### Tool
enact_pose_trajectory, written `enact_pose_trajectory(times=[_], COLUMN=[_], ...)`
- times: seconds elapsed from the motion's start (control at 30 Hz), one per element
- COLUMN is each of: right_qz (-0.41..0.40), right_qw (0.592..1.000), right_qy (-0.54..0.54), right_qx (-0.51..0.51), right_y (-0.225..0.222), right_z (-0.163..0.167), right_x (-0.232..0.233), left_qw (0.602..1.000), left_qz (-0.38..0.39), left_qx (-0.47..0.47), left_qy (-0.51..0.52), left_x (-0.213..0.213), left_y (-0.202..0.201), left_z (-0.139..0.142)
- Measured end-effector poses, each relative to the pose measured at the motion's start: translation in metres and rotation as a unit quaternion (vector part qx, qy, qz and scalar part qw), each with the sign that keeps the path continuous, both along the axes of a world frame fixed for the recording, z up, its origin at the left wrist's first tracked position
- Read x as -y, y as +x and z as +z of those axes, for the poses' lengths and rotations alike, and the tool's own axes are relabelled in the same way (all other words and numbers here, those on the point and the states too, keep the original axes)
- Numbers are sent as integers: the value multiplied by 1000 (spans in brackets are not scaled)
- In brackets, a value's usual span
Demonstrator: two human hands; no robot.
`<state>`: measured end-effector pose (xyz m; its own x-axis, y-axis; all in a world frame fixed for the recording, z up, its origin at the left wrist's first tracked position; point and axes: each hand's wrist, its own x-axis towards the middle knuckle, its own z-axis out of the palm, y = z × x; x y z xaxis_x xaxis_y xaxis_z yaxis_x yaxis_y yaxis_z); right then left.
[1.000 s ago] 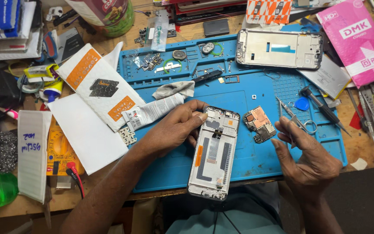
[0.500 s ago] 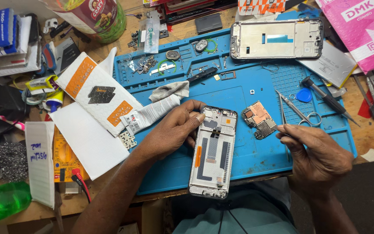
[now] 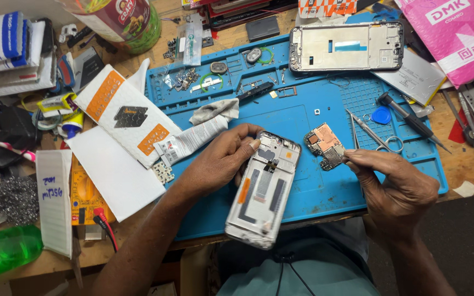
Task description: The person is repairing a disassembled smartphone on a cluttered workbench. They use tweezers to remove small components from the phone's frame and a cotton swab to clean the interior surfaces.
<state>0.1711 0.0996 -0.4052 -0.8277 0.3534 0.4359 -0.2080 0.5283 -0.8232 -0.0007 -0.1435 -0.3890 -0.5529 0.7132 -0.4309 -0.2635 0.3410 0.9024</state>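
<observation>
Two hands busy: left hand (image 3: 220, 161) fingers pinching opened phone frame (image 3: 263, 189); right hand (image 3: 399, 183) fingers pressed together beside circuit board (image 3: 326, 145), blue mat (image 3: 314, 192).

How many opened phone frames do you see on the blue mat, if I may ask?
2: one phone frame under the left hand at the blue mat front, the other frame at its back edge.

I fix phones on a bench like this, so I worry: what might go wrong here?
1. The opened phone sticks out past the blue mat and the bench edge; only the left hand steadies its top, so it might tip off.
2. The circuit board lies loose beside the right hand; a nudge may scrape it against the tweezers.
3. Loose screws in the mat's tray may scatter.
</observation>
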Motion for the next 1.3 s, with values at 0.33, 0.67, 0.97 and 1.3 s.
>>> enact_pose_trajectory(times=[0.33, 0.67, 0.97, 1.3], right_qz=[87, 118, 130, 134], right_qw=[986, 971, 963, 957], right_qy=[138, 205, 233, 246], right_qx=[33, 32, 36, 80], right_y=[23, 15, 8, -18], right_z=[9, 12, 19, 32], right_x=[22, 20, 19, 12], left_qw=[901, 838, 800, 802], left_qz=[-24, -65, -113, -122], left_qx=[-418, -525, -568, -563], left_qy=[-114, -133, -154, -157], left_x=[7, 1, -5, -7], left_y=[20, 29, 41, 31], left_z=[3, 25, 33, 30])
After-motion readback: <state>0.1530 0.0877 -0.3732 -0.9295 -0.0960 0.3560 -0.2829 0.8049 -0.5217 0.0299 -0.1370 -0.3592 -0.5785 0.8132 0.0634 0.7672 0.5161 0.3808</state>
